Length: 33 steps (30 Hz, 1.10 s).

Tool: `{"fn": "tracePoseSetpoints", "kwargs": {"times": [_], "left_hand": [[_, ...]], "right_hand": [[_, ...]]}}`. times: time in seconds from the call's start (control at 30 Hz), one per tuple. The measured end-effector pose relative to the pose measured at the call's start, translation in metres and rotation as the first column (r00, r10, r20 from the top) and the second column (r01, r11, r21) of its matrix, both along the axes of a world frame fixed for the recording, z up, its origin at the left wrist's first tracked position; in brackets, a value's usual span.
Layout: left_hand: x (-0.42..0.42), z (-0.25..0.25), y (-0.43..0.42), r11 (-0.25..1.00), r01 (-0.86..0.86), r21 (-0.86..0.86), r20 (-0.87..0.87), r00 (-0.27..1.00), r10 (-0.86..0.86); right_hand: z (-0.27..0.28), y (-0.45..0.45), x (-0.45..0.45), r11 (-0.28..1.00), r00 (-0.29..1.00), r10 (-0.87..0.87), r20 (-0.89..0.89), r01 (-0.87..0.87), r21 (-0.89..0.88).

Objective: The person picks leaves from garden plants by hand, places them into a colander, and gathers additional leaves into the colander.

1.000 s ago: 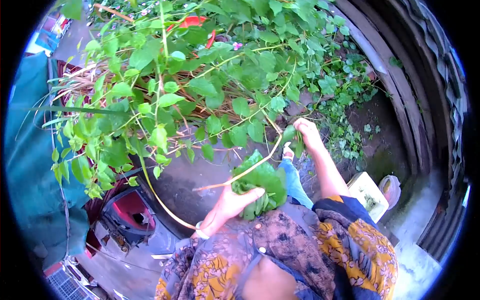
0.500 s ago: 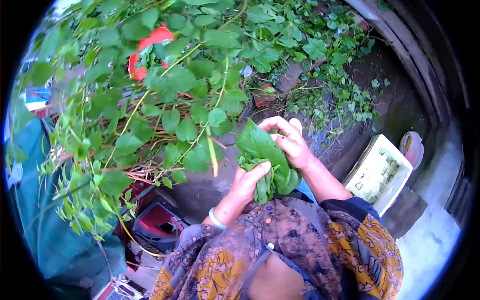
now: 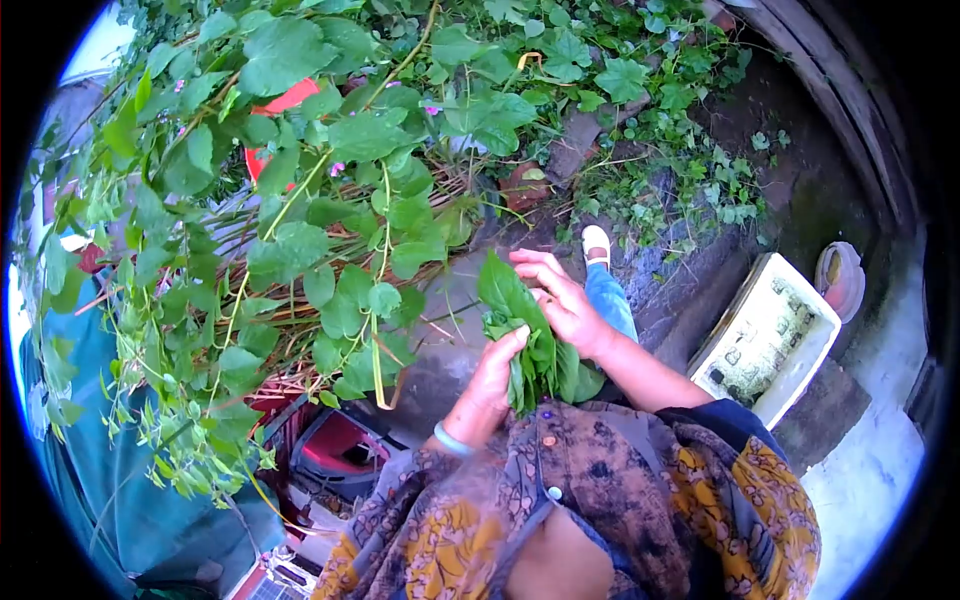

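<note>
A bunch of broad green leaves (image 3: 540, 350) is held in front of the patterned shirt. My left hand (image 3: 488, 378) is wrapped round its lower left side, thumb across the leaves, with a pale bracelet (image 3: 452, 440) at the wrist. Against the upper right side of the bunch rests my right hand (image 3: 562, 300), its fingers bent and touching the leaves. Leafy vines (image 3: 340, 270) hang just left of both hands.
A white rectangular box (image 3: 768, 340) stands at the right beside a round container (image 3: 840, 282). Teal sheeting (image 3: 130, 450) covers the left. A red basin (image 3: 290, 97) shows behind the vines. One white shoe (image 3: 595, 243) is on the ground.
My right hand has come down from the vines to the leaf bunch. In the last half second, it has moved slightly lower along the leaves. The view has shifted.
</note>
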<state>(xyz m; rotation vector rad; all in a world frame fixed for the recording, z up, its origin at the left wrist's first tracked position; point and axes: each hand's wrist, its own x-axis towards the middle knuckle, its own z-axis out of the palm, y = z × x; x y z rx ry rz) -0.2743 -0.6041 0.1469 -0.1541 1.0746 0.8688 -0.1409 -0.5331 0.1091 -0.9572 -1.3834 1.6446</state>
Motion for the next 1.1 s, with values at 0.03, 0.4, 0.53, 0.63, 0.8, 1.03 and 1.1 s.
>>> {"fn": "tracePoseSetpoints", "kwargs": {"times": [0.03, 0.4, 0.53, 0.63, 0.8, 1.03, 1.1], "left_hand": [[0.001, -0.002, 0.001, 1.0, 0.001, 0.0, 0.015, 1.0, -0.001], [-0.004, -0.023, 0.0, 0.993, -0.069, -0.098, -0.032, 0.997, 0.066], [-0.014, -0.014, -0.001, 0.979, -0.193, -0.059, 0.086, 0.976, 0.198], [-0.03, -0.009, -0.006, 0.981, -0.193, -0.007, 0.249, 0.95, 0.188], [-0.047, -0.013, -0.033, 0.973, -0.229, -0.03, 0.299, 0.927, 0.228], [-0.045, -0.005, -0.045, 0.973, -0.225, -0.046, 0.255, 0.939, 0.229], [-0.041, 0.006, -0.045, 0.968, -0.234, -0.094, 0.166, 0.955, 0.247]], "right_hand": [[-0.004, 0.004, 0.005, 0.999, 0.998, 0.028, 0.06, -0.03, 0.037], [-0.014, 0.026, -0.003, 0.885, 0.93, 0.034, -0.366, -0.198, -0.421], [-0.007, 0.038, -0.003, 0.889, 0.893, -0.13, -0.432, -0.088, -0.449], [-0.009, 0.056, 0.001, 0.935, 0.864, -0.203, -0.46, 0.031, -0.354], [0.007, 0.092, -0.028, 0.978, 0.86, -0.03, -0.51, -0.081, -0.194], [-0.039, 0.147, -0.119, 0.537, 0.731, 0.024, 0.682, -0.585, 0.608], [-0.054, 0.16, -0.135, 0.197, 0.749, -0.093, 0.656, -0.632, 0.75]]}}
